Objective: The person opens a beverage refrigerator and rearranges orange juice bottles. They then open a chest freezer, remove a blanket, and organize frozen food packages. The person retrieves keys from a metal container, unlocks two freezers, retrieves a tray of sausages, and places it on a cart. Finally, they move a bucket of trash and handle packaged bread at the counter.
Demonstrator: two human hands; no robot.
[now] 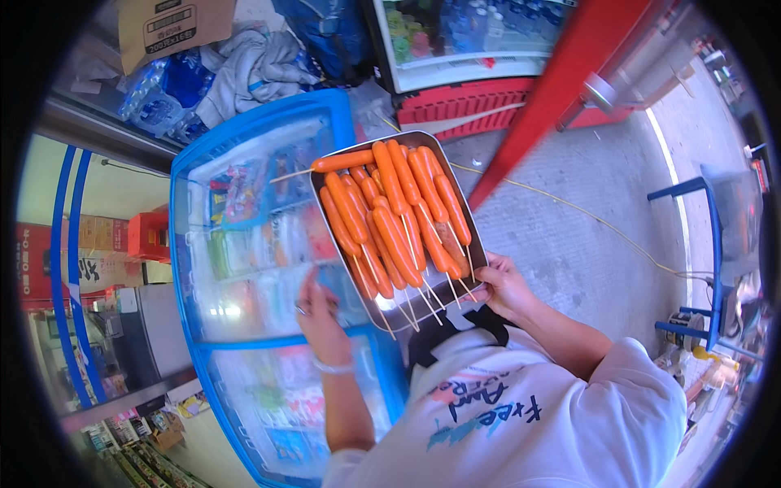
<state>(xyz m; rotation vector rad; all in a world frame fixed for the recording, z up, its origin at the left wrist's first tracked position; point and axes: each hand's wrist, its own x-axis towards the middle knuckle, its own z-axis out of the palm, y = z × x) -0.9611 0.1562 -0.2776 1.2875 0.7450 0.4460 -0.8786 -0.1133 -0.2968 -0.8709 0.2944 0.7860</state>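
Observation:
A rectangular metal tray (384, 303) is held up before me at chest height, tilted in view. My right hand (501, 282) grips its near right corner, thumb at the rim. Piled in it are several orange sausages on wooden sticks (393, 241), most with their sticks towards me. One sausage (345, 161) lies crosswise at the far end, its stick poking out past the left rim. A browner, textured sausage (453, 247) sits at the right side. To the left of the tray, my left hand (318, 314) is blurred, empty and apart from it, fingers partly bent.
Below and left stands a chest freezer with a blue frame (198, 344) and packaged goods under its glass. A red post (549, 104) slants at the right. Beyond are a drinks cooler (470, 61) and wrapped bottles (165, 97). A yellow cable (567, 200) crosses the floor.

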